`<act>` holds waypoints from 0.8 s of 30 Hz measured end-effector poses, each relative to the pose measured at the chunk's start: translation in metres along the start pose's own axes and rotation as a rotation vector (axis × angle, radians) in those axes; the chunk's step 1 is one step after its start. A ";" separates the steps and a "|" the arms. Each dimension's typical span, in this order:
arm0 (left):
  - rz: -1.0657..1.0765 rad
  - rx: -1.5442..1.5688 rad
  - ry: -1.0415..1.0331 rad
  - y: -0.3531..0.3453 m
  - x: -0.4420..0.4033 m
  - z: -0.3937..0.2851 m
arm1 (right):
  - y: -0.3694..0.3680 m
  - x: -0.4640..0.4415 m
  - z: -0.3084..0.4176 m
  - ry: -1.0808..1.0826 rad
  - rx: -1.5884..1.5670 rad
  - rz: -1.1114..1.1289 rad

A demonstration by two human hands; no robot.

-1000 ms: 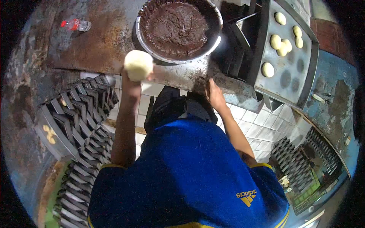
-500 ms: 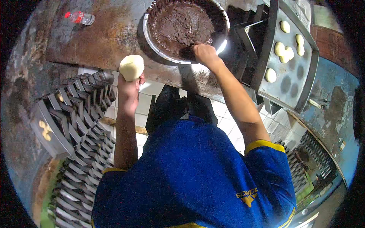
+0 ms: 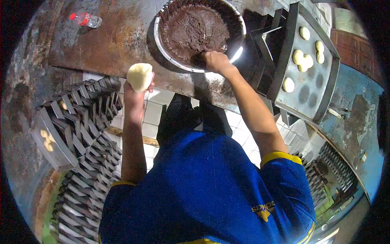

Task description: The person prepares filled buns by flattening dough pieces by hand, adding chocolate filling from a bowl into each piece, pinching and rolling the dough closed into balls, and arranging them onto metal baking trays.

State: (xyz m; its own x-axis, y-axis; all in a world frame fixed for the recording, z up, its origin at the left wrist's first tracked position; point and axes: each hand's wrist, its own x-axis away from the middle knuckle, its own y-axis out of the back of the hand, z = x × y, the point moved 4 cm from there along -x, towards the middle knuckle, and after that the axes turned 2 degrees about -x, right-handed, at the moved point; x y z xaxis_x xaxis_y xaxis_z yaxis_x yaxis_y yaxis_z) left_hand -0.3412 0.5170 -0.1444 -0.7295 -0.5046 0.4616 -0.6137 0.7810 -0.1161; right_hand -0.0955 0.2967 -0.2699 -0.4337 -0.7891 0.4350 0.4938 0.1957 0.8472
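My left hand (image 3: 135, 99) is closed around a flattened piece of pale dough (image 3: 139, 77) and holds it up by the front edge of the worktable. Reaching over the near right rim of a big round bowl (image 3: 158, 40), my right hand (image 3: 218, 62) is closed, with its fingertips at the dark brown paste (image 3: 191, 30). A dark shape lies under those fingers; I cannot make out whether it is a tool or paste. The paste looks thick and has an uneven, ridged surface.
At right, a metal tray (image 3: 304, 110) carries several dough pieces (image 3: 303, 62) and rests on stacked trays. A red-capped plastic bottle (image 3: 86, 20) lies at the upper left of the worktable (image 3: 97, 49). Tall stacks of trays (image 3: 87, 179) stand at left, one holding small dough pieces (image 3: 47, 140).
My right hand has shifted slightly down and left at the bowl's near side. The dough in my left hand is a little lower and tilted differently. The view has moved slightly.
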 end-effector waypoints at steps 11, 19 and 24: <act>-0.038 0.077 0.037 -0.013 0.000 -0.001 | -0.023 -0.019 -0.003 -0.031 -0.160 -0.032; -0.087 -0.340 -0.092 -0.027 -0.007 -0.005 | 0.070 0.020 0.027 0.255 -0.970 0.283; 0.081 -0.432 -0.311 -0.056 -0.013 -0.031 | 0.150 0.085 0.108 0.404 -0.885 -0.207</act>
State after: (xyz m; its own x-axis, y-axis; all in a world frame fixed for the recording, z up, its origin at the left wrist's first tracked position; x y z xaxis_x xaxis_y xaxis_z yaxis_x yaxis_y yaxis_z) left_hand -0.2878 0.4918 -0.1168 -0.8649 -0.4700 0.1764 -0.4190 0.8693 0.2621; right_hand -0.1401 0.3215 -0.0731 -0.3666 -0.9299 0.0286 0.8931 -0.3432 0.2908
